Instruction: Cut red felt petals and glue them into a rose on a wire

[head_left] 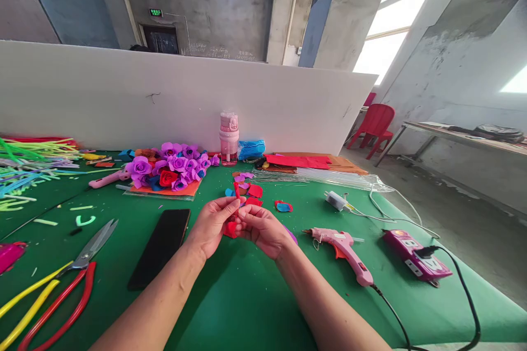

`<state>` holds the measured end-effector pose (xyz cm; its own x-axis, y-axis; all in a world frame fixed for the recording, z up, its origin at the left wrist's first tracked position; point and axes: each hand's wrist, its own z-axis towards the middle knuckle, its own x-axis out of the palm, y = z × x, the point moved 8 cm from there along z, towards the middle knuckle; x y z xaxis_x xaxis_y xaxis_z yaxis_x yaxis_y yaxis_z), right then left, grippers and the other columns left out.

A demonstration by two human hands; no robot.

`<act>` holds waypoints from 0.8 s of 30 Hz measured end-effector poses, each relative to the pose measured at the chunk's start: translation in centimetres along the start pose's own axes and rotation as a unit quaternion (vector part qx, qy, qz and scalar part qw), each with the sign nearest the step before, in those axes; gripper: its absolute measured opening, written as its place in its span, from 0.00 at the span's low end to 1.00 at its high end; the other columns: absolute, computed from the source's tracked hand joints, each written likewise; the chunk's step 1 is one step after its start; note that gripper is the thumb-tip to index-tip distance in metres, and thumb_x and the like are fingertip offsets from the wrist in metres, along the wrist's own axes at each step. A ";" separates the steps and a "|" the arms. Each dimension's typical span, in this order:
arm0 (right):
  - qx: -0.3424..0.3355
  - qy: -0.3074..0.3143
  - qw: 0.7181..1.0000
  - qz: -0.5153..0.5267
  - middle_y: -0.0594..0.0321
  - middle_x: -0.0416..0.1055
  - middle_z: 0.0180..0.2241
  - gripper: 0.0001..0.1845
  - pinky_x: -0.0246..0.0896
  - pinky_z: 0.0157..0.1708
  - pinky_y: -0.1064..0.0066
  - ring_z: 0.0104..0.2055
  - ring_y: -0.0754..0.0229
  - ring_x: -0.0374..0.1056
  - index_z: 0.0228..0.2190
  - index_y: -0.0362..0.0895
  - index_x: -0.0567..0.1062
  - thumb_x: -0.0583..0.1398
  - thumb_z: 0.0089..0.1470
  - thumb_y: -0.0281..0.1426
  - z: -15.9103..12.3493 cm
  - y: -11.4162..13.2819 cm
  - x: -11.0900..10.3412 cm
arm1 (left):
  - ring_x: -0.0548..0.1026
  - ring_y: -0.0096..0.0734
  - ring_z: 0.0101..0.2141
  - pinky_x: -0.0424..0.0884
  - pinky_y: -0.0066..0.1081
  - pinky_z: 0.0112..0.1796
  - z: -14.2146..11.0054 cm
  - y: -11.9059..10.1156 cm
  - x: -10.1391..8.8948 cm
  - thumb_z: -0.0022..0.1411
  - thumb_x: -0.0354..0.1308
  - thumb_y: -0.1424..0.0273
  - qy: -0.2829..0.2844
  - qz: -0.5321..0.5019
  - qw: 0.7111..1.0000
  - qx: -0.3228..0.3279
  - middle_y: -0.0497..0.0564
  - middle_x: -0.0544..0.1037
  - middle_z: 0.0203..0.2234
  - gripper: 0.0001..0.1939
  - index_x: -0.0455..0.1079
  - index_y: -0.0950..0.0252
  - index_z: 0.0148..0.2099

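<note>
Both hands meet over the middle of the green table. My left hand (209,224) pinches a narrow strip of red paper (237,190), which stands up above the thumb and fingertip. My right hand (264,228) is closed at the same spot, its thumb and forefinger pressed together on the red paper's lower part. Fingers hide most of what is between them. A red piece (230,230) shows below the fingertips; I cannot tell if it is joined to the strip. Just beyond lie loose red petals (255,191) and a blue-and-red petal (284,207).
Right: a pink glue gun (343,249), a purple power strip (418,255), a white charger (336,201) with cables. Left: a black phone (160,249), scissors (88,249), yellow-handled pliers (37,290). Behind: purple paper roses (177,163), a pink bottle (229,140), a white board (185,93).
</note>
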<state>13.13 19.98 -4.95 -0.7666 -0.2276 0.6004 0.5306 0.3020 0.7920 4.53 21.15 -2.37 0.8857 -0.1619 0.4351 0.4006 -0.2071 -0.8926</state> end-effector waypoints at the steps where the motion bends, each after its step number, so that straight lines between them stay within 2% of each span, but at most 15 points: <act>1: 0.001 0.004 1.000 -0.002 0.65 0.73 0.21 0.16 0.66 0.31 0.72 0.23 0.66 0.70 0.25 0.40 0.73 0.70 0.37 0.36 0.0 0.0 0.1 | 0.71 0.22 0.23 0.67 0.23 0.24 0.0 0.0 -0.2 0.42 0.70 0.66 -0.008 -0.004 1.000 0.004 0.50 0.77 0.24 0.14 0.76 0.69 0.31; 5: -0.008 0.002 1.000 -0.021 0.65 0.74 0.21 0.16 0.66 0.32 0.71 0.23 0.66 0.70 0.26 0.40 0.74 0.70 0.37 0.38 -0.1 0.1 0.2 | 0.71 0.24 0.23 0.67 0.24 0.23 0.1 0.0 -0.5 0.40 0.71 0.68 -0.028 -0.032 0.999 0.005 0.49 0.77 0.23 0.12 0.75 0.68 0.28; 9: -0.030 -0.001 0.998 -0.049 0.63 0.74 0.22 0.16 0.66 0.32 0.70 0.24 0.65 0.70 0.26 0.39 0.74 0.69 0.39 0.39 -0.3 0.9 0.4 | 0.69 0.22 0.20 0.66 0.23 0.22 0.1 -0.2 -0.4 0.40 0.71 0.70 -0.017 -0.048 0.999 0.007 0.46 0.74 0.18 0.11 0.73 0.68 0.25; 13: -0.035 0.014 0.997 -0.072 0.59 0.75 0.26 0.19 0.66 0.33 0.69 0.25 0.63 0.71 0.28 0.39 0.75 0.67 0.41 0.42 -0.5 1.3 0.8 | 0.68 0.21 0.19 0.65 0.23 0.21 0.2 -0.1 -0.7 0.41 0.70 0.69 -0.020 -0.057 0.998 -0.004 0.45 0.73 0.17 0.12 0.71 0.67 0.25; 18: -0.027 -0.002 0.988 -0.149 0.60 0.74 0.22 0.21 0.65 0.30 0.70 0.23 0.63 0.70 0.24 0.38 0.75 0.68 0.36 0.44 -0.2 1.0 0.5 | 0.66 0.19 0.18 0.63 0.22 0.21 0.5 0.3 -1.1 0.40 0.71 0.69 -0.026 -0.058 0.998 -0.007 0.43 0.70 0.15 0.14 0.68 0.68 0.24; 21: -0.027 -0.015 0.986 -0.162 0.60 0.74 0.20 0.21 0.65 0.29 0.70 0.22 0.63 0.70 0.22 0.38 0.75 0.68 0.35 0.45 0.0 0.7 0.3 | 0.64 0.19 0.17 0.60 0.21 0.19 0.6 0.2 -1.2 0.41 0.70 0.67 -0.025 -0.050 0.998 -0.002 0.41 0.67 0.15 0.15 0.66 0.67 0.25; 24: -0.019 -0.025 0.991 -0.133 0.59 0.75 0.22 0.21 0.65 0.29 0.69 0.22 0.63 0.70 0.22 0.38 0.76 0.68 0.36 0.44 0.2 0.5 0.1 | 0.64 0.19 0.20 0.61 0.21 0.21 0.7 -0.1 -0.9 0.45 0.68 0.66 0.015 -0.037 0.999 -0.007 0.42 0.68 0.18 0.14 0.69 0.66 0.32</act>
<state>13.28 20.26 -4.57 -0.8978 -0.2479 0.3640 0.3195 0.2021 0.9258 3.85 21.94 -2.77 0.8465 -0.1742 0.5031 0.4611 -0.2323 -0.8564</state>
